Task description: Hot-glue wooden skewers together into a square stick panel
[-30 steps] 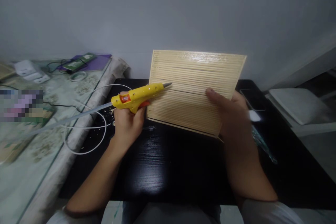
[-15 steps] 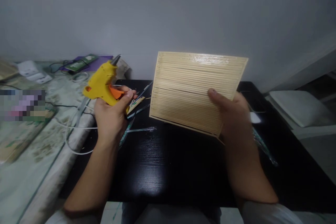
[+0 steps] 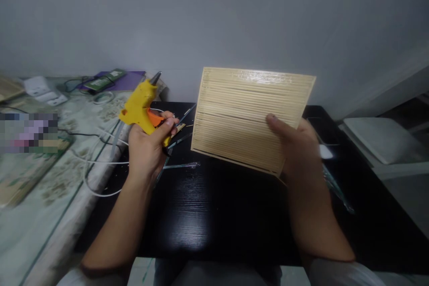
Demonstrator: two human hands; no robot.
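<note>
My left hand (image 3: pixel 150 143) is wrapped round the handle of a yellow glue gun (image 3: pixel 139 103) with an orange trigger, its metal nozzle pointing up and to the right. A flat panel of thin wooden sticks (image 3: pixel 241 111) is held up by my right hand (image 3: pixel 298 143), with the thumb across its face and the other fingers hidden behind. The panel is tilted above the black table (image 3: pixel 228 214), its upper edge glossy. Glue gun and panel are apart. Beneath and beside my left hand lie clear plastic wrappers (image 3: pixel 182 166) and a few loose sticks.
A cloth-covered surface (image 3: pixel 36 228) on the left bears a purple folder (image 3: pixel 130 80), a green box (image 3: pixel 105 79) and cables. A white cord (image 3: pixel 100 195) loops beside my left forearm. Another wrapper (image 3: pixel 338 192) lies to the right, near a white stool (image 3: pixel 378 138).
My left hand has moved the glue gun a little to the right, closer to the panel. My right hand and the panel have stayed nearly still.
</note>
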